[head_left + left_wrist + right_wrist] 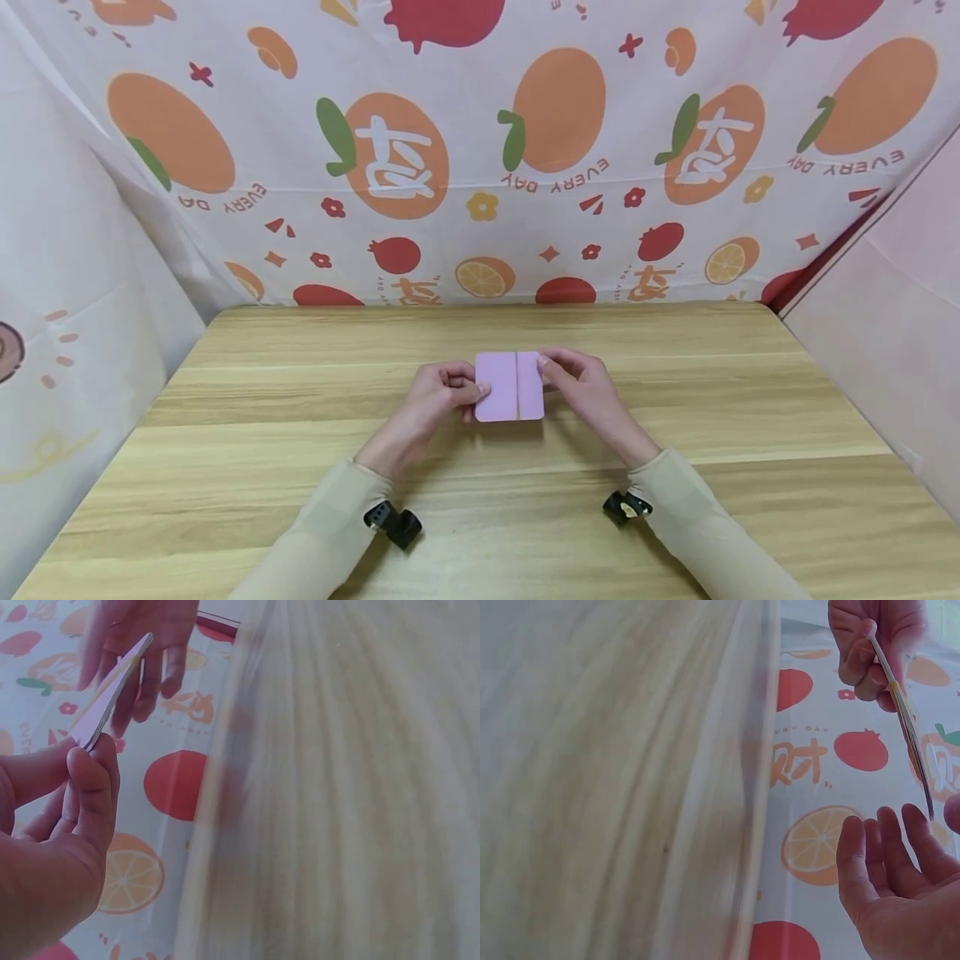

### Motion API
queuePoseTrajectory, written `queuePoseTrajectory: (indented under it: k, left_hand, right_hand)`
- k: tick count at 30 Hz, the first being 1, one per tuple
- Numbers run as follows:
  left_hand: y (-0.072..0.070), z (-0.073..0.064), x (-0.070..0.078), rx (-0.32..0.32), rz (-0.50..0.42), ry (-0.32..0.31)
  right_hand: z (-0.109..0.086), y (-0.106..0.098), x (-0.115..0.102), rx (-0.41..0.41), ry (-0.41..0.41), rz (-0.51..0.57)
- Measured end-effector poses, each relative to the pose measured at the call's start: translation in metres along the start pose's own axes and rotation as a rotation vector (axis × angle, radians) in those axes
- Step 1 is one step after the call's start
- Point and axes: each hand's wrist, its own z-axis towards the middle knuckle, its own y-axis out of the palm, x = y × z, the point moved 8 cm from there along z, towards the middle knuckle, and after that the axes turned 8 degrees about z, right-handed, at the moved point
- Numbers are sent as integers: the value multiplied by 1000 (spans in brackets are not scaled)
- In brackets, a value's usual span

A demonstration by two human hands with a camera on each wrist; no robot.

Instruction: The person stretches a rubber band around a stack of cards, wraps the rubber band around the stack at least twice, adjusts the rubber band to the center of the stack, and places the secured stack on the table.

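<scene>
A thin, pink, square notebook (496, 387) with rounded corners and a narrow gold-brown band down its front is held up above the table. My left hand (444, 394) pinches its left edge, thumb on the front and curled fingers behind. The left wrist view shows the notebook (105, 701) nearly edge-on in that pinch. At its upper right corner is my right hand (581, 385), the thumb overlapping the corner in the head view. From the right wrist, the right hand (900, 881) has loosely extended fingers, with the notebook's end (928, 799) between thumb and index finger.
The wood-grain table (480, 500) spreads beneath both forearms. A fruit-print cloth (480, 225) hangs behind its far edge, with pale cloths at the left and right sides. Black camera mounts (393, 525) sit on both sleeves.
</scene>
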Motion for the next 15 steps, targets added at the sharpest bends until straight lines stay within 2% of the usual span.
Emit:
queuePoseTrajectory:
  k: [7,15]
  left_hand:
    - [-10,0,4,60,8,-30]
    - [-17,-3,11,89,-8,-16]
  right_hand:
    - [-6,9,6,-90,80,-20]
    - [-11,23,20,-216,196,-40]
